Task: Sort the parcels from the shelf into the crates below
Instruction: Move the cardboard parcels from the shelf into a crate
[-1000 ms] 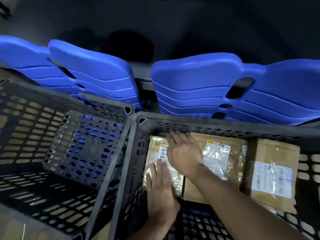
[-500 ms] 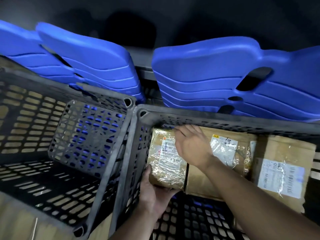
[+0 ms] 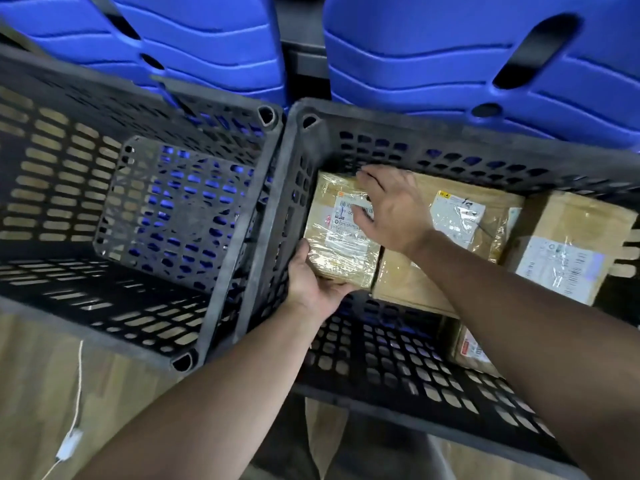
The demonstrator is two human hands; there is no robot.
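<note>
Entry: wrapped parcel (image 3: 341,244), right crate (image 3: 450,147), far-left corner. Your left hand (image 3: 317,289) grips its near edge, right hand (image 3: 393,211) flat on top (fingers (image 3: 381,180) straight). Seat it flush against the wall.

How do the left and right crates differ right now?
The left crate shows no parcels; the right crate holds at least four. Both hands are in the right crate, none in the left: the left hand grips the wrapped parcel, the right hand rests on it. Both crates are black, perforated and stand side by side.
</note>
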